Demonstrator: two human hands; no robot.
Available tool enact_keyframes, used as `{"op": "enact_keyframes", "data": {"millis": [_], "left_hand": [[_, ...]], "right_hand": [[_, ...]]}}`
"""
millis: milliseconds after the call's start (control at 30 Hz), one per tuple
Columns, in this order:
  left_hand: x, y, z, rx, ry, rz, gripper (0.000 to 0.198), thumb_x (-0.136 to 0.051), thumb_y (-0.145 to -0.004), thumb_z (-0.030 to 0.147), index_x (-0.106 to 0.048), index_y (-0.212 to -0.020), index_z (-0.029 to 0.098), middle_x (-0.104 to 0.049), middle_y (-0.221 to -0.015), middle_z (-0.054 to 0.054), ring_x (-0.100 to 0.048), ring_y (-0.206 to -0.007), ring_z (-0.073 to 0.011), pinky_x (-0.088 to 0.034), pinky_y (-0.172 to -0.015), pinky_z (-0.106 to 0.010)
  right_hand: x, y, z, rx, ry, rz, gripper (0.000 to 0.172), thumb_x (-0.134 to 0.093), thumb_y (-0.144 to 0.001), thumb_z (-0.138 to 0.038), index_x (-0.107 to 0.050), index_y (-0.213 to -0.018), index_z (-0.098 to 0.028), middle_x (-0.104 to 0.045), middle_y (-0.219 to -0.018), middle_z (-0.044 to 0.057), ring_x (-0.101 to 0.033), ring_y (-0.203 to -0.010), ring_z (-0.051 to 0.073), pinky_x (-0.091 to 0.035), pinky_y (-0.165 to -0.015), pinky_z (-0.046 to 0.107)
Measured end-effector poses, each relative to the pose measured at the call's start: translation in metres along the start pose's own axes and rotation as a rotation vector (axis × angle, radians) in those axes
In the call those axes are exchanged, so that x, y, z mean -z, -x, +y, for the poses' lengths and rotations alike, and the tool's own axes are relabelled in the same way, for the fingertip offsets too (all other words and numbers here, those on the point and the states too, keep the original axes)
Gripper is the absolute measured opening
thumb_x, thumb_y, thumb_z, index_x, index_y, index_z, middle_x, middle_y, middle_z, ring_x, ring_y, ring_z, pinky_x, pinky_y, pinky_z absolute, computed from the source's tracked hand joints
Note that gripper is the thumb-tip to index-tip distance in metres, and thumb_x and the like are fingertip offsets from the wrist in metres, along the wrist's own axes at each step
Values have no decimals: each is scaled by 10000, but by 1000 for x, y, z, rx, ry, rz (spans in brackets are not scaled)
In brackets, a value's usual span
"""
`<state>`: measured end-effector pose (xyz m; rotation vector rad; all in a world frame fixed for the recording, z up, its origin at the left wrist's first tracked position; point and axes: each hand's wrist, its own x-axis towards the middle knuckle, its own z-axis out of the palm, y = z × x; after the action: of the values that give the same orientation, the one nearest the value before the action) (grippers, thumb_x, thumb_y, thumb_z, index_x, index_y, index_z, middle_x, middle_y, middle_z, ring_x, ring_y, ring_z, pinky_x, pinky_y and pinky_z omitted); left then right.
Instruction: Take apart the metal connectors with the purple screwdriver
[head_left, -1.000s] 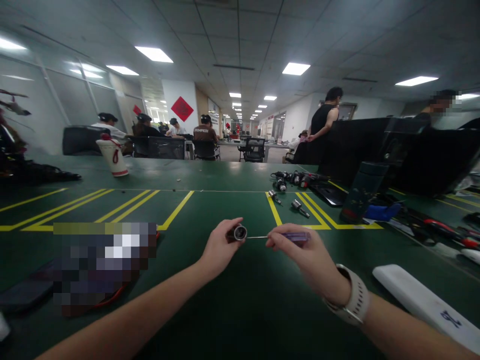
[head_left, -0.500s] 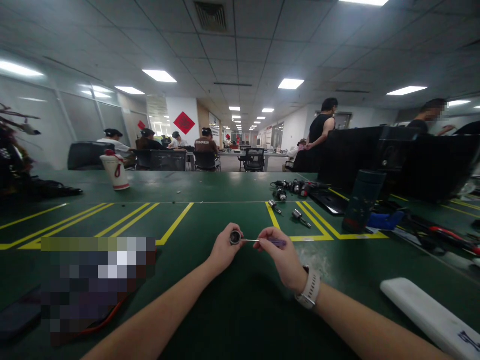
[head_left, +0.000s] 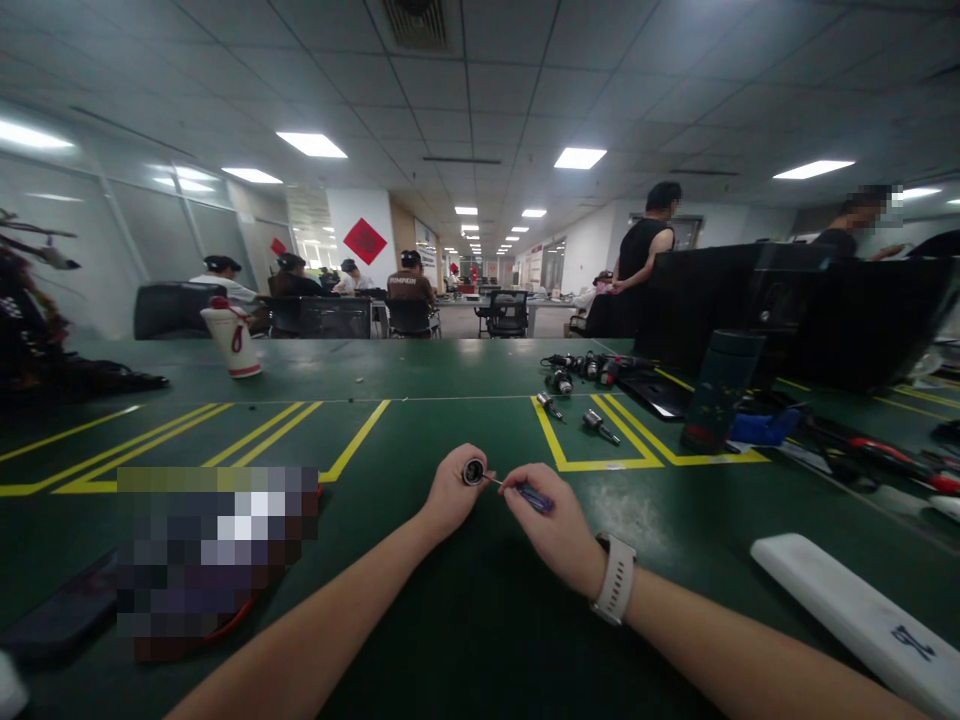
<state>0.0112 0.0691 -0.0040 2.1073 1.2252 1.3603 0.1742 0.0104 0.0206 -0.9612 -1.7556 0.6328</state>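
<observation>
Above the green table (head_left: 420, 370), my left hand (head_left: 450, 497) is closed around a round metal part (head_left: 473, 471) whose dark hollow end faces the camera. My right hand (head_left: 551, 520), with a pale watch on its wrist, grips a screwdriver (head_left: 534, 498) by its purplish see-through handle. The thin shaft points left and its tip is at the side of the metal part; whether it sits inside cannot be seen. Beyond my right hand, two small metal parts, one nearer (head_left: 601, 427) and one farther (head_left: 550, 405), lie within yellow tape lines.
More metal parts (head_left: 561, 381) lie farther back. A dark bottle (head_left: 721, 392), a blue object (head_left: 766, 428) and red-black tools stand or lie at the right, with a white block (head_left: 855, 615) nearer. At the left are a cup (head_left: 234, 340) and a blurred-out device (head_left: 217, 560). People sit beyond.
The screwdriver has tilted, its handle lower and nearer to me, and my right hand has shifted slightly left and down. My left hand still holds the metal part, turned a little. The view has shifted slightly.
</observation>
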Motion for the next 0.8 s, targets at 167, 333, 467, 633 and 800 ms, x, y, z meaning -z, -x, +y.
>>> {"op": "enact_keyframes", "data": {"millis": [167,333,467,633,800], "left_hand": [[-1,1,0,-28,-51,5,137,-580,-685,184,-464,-612,189,-442,-609,49,-440,-581,-123,-363,-550,-232],[0,1,3,-51,-86,10,138,-565,-703,190,-461,-614,190,-459,-606,43,-457,-581,-126,-375,-543,-231],[0,2,7,-61,-117,11,147,-563,-705,185,-458,-603,192,-466,-607,37,-473,-593,-134,-384,-546,-236],[1,3,10,-57,-169,43,147,-559,-693,147,-479,-581,195,-475,-615,25,-489,-647,-158,-389,-601,-265],[1,3,8,-49,-180,47,142,-560,-694,156,-478,-585,197,-471,-611,29,-490,-640,-153,-394,-599,-261]], "right_hand": [[-3,-3,0,-233,-230,2,121,-544,-761,-234,-644,-717,-181,-631,-755,17,-558,-761,183,-393,-714,309],[-7,-3,6,-350,-477,22,103,-561,-754,-254,-637,-743,-185,-652,-757,7,-576,-823,189,-381,-779,324],[-5,-1,5,-338,-497,46,102,-551,-768,-255,-625,-765,-185,-651,-781,14,-581,-827,190,-390,-778,325],[-2,1,-2,-189,-209,-28,109,-557,-764,-253,-651,-773,-198,-630,-813,13,-551,-783,184,-395,-726,318],[-5,-2,2,-388,-511,14,84,-583,-725,-242,-640,-727,-179,-657,-757,18,-572,-820,190,-384,-765,322]]}}
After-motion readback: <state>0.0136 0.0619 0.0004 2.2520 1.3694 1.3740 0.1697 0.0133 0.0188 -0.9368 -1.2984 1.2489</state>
